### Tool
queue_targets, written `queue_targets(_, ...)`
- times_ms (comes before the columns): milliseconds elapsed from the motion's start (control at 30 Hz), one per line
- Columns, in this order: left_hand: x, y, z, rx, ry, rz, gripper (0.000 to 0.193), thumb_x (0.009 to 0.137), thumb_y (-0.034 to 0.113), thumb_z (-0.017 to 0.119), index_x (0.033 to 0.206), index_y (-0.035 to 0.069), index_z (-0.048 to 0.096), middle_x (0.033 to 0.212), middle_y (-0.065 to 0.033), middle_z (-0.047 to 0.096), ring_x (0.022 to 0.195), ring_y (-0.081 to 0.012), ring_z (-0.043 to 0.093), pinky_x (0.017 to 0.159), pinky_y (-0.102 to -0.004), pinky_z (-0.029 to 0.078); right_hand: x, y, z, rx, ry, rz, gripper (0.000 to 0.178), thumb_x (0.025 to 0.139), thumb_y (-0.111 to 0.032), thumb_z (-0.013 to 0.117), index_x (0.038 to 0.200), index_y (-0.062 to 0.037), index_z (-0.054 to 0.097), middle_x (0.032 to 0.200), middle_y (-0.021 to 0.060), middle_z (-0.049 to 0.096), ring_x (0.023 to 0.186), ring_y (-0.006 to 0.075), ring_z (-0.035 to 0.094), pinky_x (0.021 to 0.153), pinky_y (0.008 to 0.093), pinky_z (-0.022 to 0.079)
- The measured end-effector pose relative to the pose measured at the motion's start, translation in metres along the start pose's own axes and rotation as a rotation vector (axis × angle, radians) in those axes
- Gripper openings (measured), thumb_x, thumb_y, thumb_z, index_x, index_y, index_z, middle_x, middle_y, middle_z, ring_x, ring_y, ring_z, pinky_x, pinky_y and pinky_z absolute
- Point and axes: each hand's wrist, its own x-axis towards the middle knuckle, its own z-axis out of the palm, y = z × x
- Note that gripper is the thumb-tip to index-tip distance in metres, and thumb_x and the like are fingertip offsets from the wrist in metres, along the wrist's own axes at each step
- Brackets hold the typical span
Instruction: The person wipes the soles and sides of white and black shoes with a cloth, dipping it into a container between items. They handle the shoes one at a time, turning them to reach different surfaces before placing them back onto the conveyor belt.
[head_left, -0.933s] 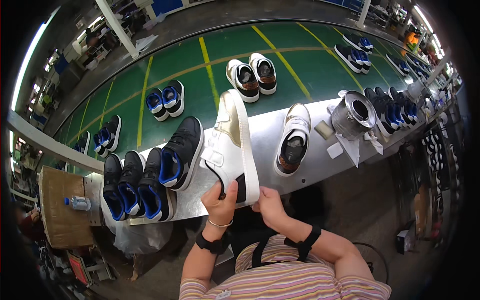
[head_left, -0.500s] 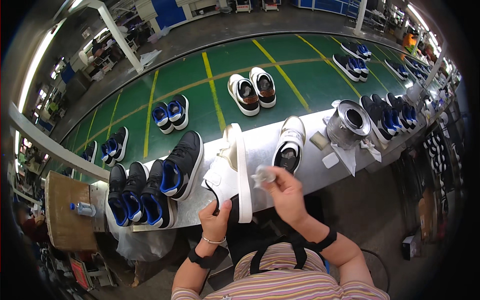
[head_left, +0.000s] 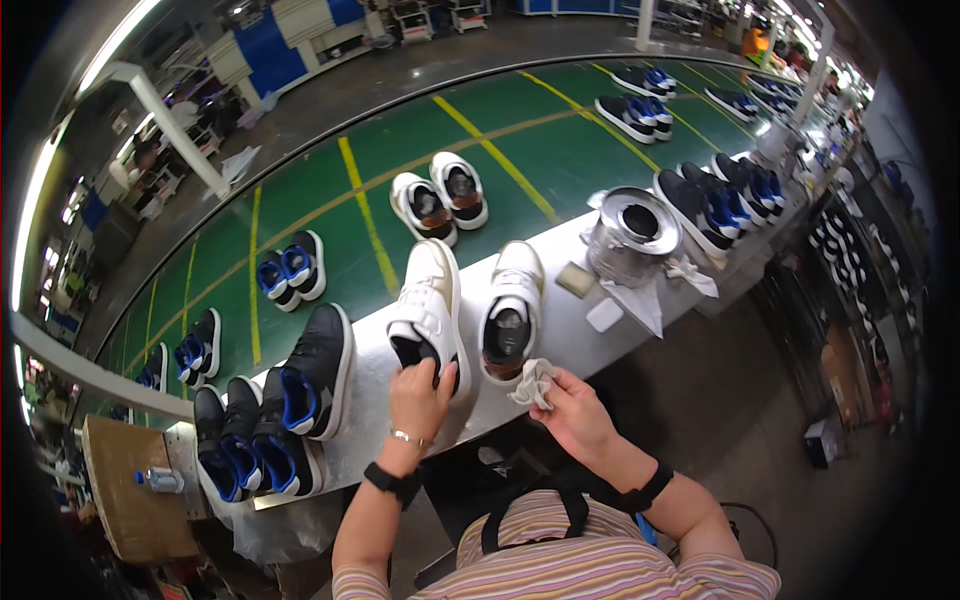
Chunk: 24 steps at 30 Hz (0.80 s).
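My left hand point(head_left: 422, 400) is closed on the heel of a white sneaker point(head_left: 428, 318) with a strap, its fingers in the black collar. The sneaker stands sole down, or nearly so, on the metal bench, toe pointing away. Beside it on the right is its match, another white sneaker point(head_left: 518, 288) with a brown heel patch and a dark insole. In my right hand point(head_left: 582, 420) a crumpled white cloth point(head_left: 533, 384) is pinched between thumb and fingers, close to that second sneaker's heel.
Several black-and-blue shoes point(head_left: 318, 375) line the bench at left, more point(head_left: 695, 210) at right. A metal can point(head_left: 628, 245), a yellowish block point(head_left: 575, 280) and a white piece point(head_left: 604, 315) lie between. Beyond, a green conveyor point(head_left: 330, 215) carries pairs of shoes.
The white sneaker in my left hand has come down from an upended, sideways tilt to sole down. My right hand with the cloth has moved lower. The whole view has shifted.
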Motion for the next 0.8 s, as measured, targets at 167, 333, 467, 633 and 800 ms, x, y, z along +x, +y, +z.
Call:
queue_targets(167,0.033,0.035,0.011,0.015,-0.311,0.151,0.050,0.072,0.036,0.060,0.114,0.014,0.042,0.061,-0.0071,0.054,0.060,-0.0255,0.055,0.089,-0.0580,0.024,-0.008,-0.029,-0.021,0.104,0.056,0.005,0.032,0.086,-0.003,0.041,0.118,-0.0068,0.045,0.092,0.0023,0.055,0.074,0.0108,0.051,0.066,0.0245,0.044)
queue_targets(333,0.044,0.052,0.013,0.266,-0.644,0.313,0.048,0.065,0.049,0.062,0.103,0.023,0.048,0.071,-0.0080,0.056,0.071,-0.0245,0.056,0.084,-0.0588,0.024,-0.015,-0.026,-0.044,0.094,-0.032,-0.032,0.025,0.087,-0.002,0.040,0.111,-0.0017,0.048,0.094,0.0111,0.054,0.076,0.0186,0.052,0.067,0.0299,0.045)
queue_targets(467,0.072,0.050,-0.010,0.136,-0.542,0.407,0.036,0.064,0.045,0.065,0.088,0.019,0.056,0.063,-0.0050,0.053,0.062,-0.0232,0.054,0.081,-0.0506,0.028,-0.038,-0.046,-0.065,0.097,-0.037,-0.037,0.023,0.087,-0.003,0.041,0.108,0.0001,0.049,0.092,0.0118,0.055,0.077,0.0198,0.054,0.069,0.0314,0.045)
queue_targets(633,0.175,0.078,-0.045,-0.118,-0.414,0.388,0.036,0.055,0.034,0.075,0.078,0.011,0.059,0.059,-0.0052,0.055,0.059,-0.0220,0.055,0.080,-0.0434,0.034,-0.061,-0.073,-0.116,0.141,0.089,-0.063,0.022,0.086,-0.005,0.045,0.107,0.0010,0.050,0.096,0.0139,0.056,0.079,0.0211,0.056,0.070,0.0318,0.047)
queue_targets(800,0.345,0.087,0.049,0.093,-0.204,0.594,0.030,0.058,0.028,0.072,0.070,0.010,0.052,0.052,-0.0078,0.053,0.052,-0.0266,0.055,0.057,-0.0366,0.039,-0.055,-0.091,-0.160,0.207,0.224,-0.040,0.023,0.085,-0.005,0.048,0.106,0.0017,0.051,0.097,0.0154,0.057,0.080,0.0220,0.057,0.071,0.0325,0.048)
